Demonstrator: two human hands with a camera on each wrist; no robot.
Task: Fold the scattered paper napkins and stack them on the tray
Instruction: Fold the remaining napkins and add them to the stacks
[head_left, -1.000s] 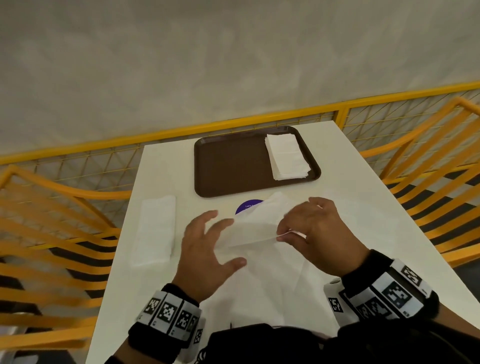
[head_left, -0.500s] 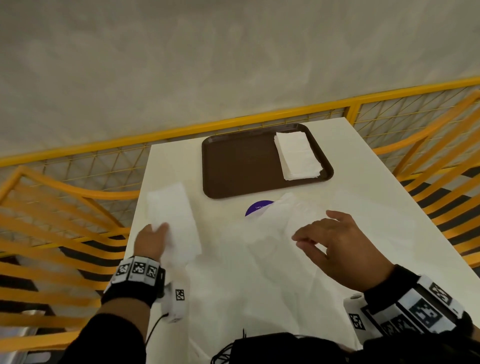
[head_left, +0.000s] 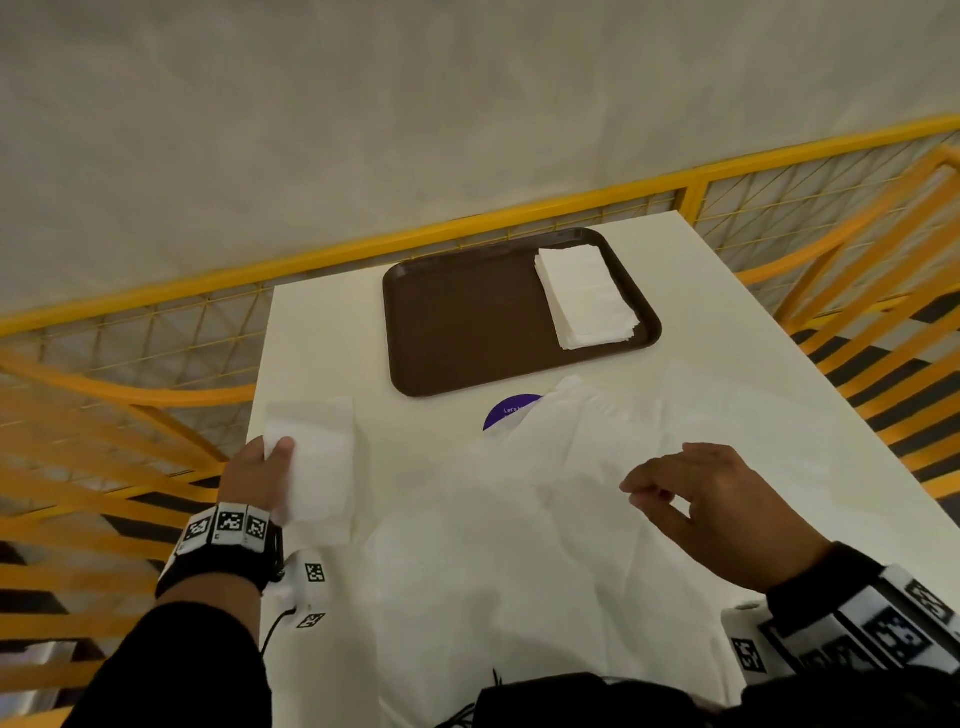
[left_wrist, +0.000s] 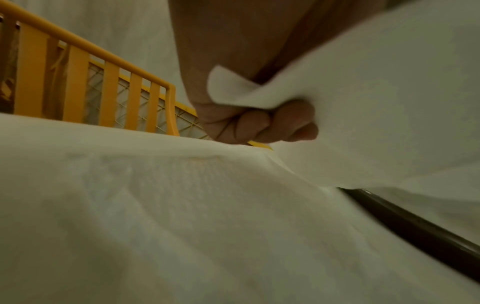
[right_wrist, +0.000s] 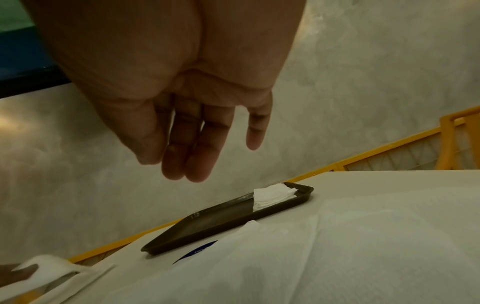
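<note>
A folded white napkin (head_left: 319, 467) is lifted at the table's left edge, gripped by my left hand (head_left: 262, 470) with the thumb on top; the left wrist view shows curled fingers (left_wrist: 262, 123) pinching the folded napkin (left_wrist: 376, 102). My right hand (head_left: 691, 499) hovers with relaxed fingers (right_wrist: 192, 156) over several unfolded white napkins (head_left: 545, 519) spread across the near table, holding nothing. A brown tray (head_left: 467, 322) at the far middle carries a stack of folded napkins (head_left: 584, 296) at its right end, also visible as the tray (right_wrist: 207, 230) and stack (right_wrist: 272, 195) in the right wrist view.
The white table (head_left: 322, 338) is bounded by a yellow railing (head_left: 467, 228) at the back, with yellow slatted chairs (head_left: 93, 415) at both sides. A purple round sticker (head_left: 506, 410) peeks out from under the loose napkins, just in front of the tray.
My left hand left the unfolded napkin, reached to the table's left edge and picked up the folded napkin. My right hand let go of the sheet and now hovers above it.
</note>
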